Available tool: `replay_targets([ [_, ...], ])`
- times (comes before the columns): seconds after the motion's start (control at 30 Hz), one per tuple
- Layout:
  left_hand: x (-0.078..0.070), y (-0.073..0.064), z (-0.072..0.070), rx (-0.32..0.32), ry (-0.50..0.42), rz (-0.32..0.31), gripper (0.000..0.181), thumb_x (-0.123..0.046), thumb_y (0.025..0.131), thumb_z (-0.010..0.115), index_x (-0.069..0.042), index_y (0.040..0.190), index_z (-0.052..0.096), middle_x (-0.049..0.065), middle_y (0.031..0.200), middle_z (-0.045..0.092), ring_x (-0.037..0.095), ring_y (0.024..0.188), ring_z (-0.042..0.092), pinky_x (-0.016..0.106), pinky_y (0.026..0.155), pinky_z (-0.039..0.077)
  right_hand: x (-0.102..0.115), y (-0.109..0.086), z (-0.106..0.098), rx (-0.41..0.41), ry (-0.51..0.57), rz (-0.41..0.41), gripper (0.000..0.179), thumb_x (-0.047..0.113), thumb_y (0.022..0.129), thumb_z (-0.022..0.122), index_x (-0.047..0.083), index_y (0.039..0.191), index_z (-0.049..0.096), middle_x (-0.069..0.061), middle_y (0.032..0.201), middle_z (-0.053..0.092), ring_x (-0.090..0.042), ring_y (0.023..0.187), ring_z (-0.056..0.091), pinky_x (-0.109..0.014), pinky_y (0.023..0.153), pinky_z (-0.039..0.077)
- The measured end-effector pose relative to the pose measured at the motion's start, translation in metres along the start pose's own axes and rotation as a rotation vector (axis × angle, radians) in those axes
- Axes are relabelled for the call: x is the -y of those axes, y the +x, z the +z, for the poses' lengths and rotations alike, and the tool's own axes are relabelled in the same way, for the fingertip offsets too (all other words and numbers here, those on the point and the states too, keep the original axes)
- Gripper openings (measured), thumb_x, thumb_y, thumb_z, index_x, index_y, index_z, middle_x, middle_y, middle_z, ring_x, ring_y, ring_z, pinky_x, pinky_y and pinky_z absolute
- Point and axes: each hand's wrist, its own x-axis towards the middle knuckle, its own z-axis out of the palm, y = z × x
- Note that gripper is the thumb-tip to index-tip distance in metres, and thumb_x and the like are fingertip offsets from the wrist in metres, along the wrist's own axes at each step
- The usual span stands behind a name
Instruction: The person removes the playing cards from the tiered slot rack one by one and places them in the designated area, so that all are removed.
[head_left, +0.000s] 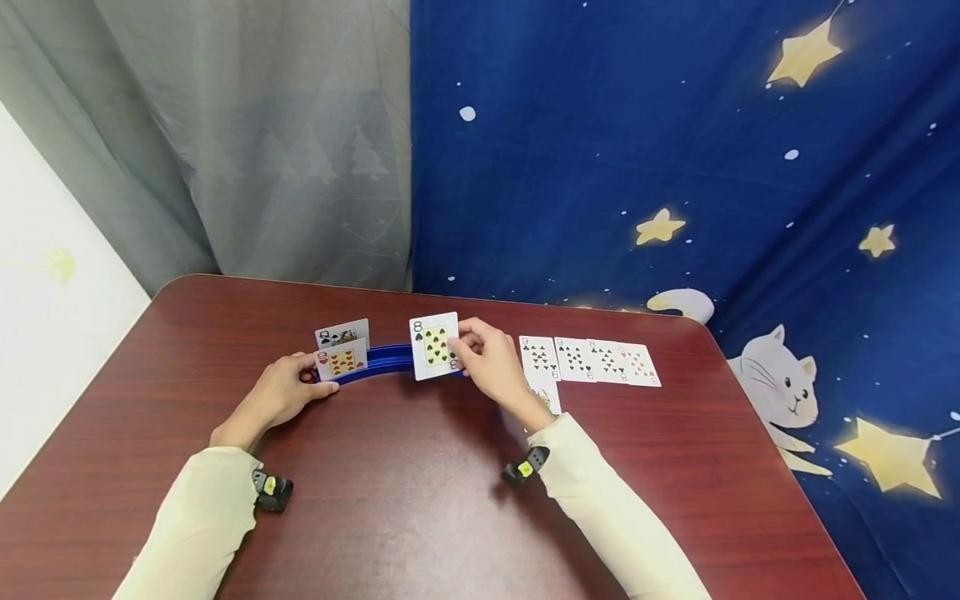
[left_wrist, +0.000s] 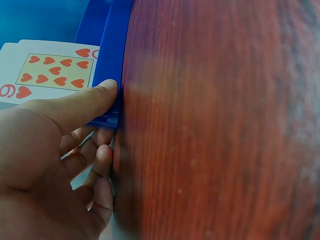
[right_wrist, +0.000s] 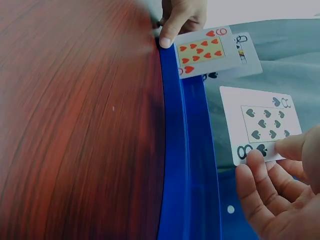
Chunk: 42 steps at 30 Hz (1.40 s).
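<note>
A curved blue card holder (head_left: pixel 388 360) lies on the table. My left hand (head_left: pixel 279 390) grips its left end, the thumb pressed on the front wall (left_wrist: pixel 111 65) and the fingers behind. In its front slot stands a nine of hearts (head_left: pixel 343 361); a queen of spades (head_left: pixel 341 335) shows behind that card. My right hand (head_left: pixel 491 360) pinches an eight of spades (head_left: pixel 435 346) by its right edge, its face toward me. In the right wrist view this eight of spades (right_wrist: pixel 262 122) is apart from the two standing cards, beside the blue holder (right_wrist: pixel 197 150).
Face-up cards lie in a row right of the holder: two nines (head_left: pixel 538 357) (head_left: pixel 576 358) of black suits, a black eight (head_left: pixel 606 360) and a red card (head_left: pixel 639 365). A picture card (head_left: pixel 551 393) is partly hidden by my right wrist. Curtains hang behind the brown table (head_left: pixel 397 483).
</note>
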Motion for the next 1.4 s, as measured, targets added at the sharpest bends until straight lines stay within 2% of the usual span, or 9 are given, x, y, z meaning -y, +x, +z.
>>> replay_targets([
  [0.23, -0.001, 0.0, 0.0, 0.004, 0.006, -0.001, 0.056, -0.026, 0.092, 0.071, 0.011, 0.13, 0.054, 0.029, 0.117, 0.06, 0.037, 0.099, 0.057, 0.054, 0.088, 0.046, -0.009, -0.009, -0.018, 0.038, -0.05, 0.026, 0.022, 0.011, 0.094, 0.066, 0.005, 0.114, 0.064, -0.004, 0.068, 0.065, -0.01, 0.051, 0.055, -0.024, 0.05, 0.047],
  [0.53, -0.001, 0.002, -0.001, 0.001, 0.012, -0.001, 0.056, -0.026, 0.092, 0.072, 0.011, 0.13, 0.055, 0.029, 0.118, 0.059, 0.037, 0.099, 0.057, 0.054, 0.088, 0.046, -0.023, -0.023, -0.04, 0.061, -0.151, 0.058, 0.042, 0.013, 0.094, 0.066, 0.008, 0.133, 0.052, -0.001, 0.067, 0.063, -0.011, 0.049, 0.055, -0.025, 0.049, 0.043],
  [0.8, -0.001, 0.001, -0.002, -0.004, 0.012, -0.001, 0.056, -0.026, 0.092, 0.072, 0.012, 0.13, 0.054, 0.028, 0.116, 0.059, 0.037, 0.099, 0.056, 0.053, 0.087, 0.046, -0.037, -0.03, -0.057, 0.087, -0.197, 0.099, 0.041, 0.014, 0.095, 0.064, 0.009, 0.134, 0.051, -0.001, 0.07, 0.066, -0.011, 0.051, 0.057, -0.028, 0.055, 0.046],
  [1.0, -0.001, 0.0, -0.002, -0.001, 0.006, -0.006, 0.056, -0.027, 0.092, 0.071, 0.011, 0.13, 0.054, 0.028, 0.116, 0.059, 0.036, 0.098, 0.057, 0.053, 0.086, 0.046, -0.044, -0.034, -0.064, 0.077, -0.214, 0.128, 0.043, 0.016, 0.096, 0.064, 0.009, 0.136, 0.051, -0.001, 0.07, 0.066, -0.012, 0.052, 0.058, -0.026, 0.053, 0.043],
  [1.17, -0.001, 0.0, -0.001, 0.003, 0.006, -0.013, 0.056, -0.027, 0.092, 0.072, 0.011, 0.129, 0.055, 0.027, 0.115, 0.06, 0.036, 0.098, 0.057, 0.053, 0.086, 0.046, -0.05, -0.039, -0.072, 0.074, -0.205, 0.142, 0.047, 0.015, 0.096, 0.064, 0.008, 0.139, 0.05, -0.002, 0.07, 0.067, -0.013, 0.051, 0.058, -0.027, 0.052, 0.045],
  [1.4, -0.001, -0.001, 0.0, 0.001, 0.007, -0.012, 0.056, -0.027, 0.092, 0.071, 0.011, 0.13, 0.054, 0.028, 0.116, 0.059, 0.037, 0.099, 0.056, 0.053, 0.087, 0.046, -0.059, -0.044, -0.083, 0.082, -0.245, 0.159, 0.046, 0.016, 0.096, 0.063, 0.007, 0.14, 0.05, -0.002, 0.068, 0.065, -0.013, 0.051, 0.057, -0.03, 0.062, 0.047],
])
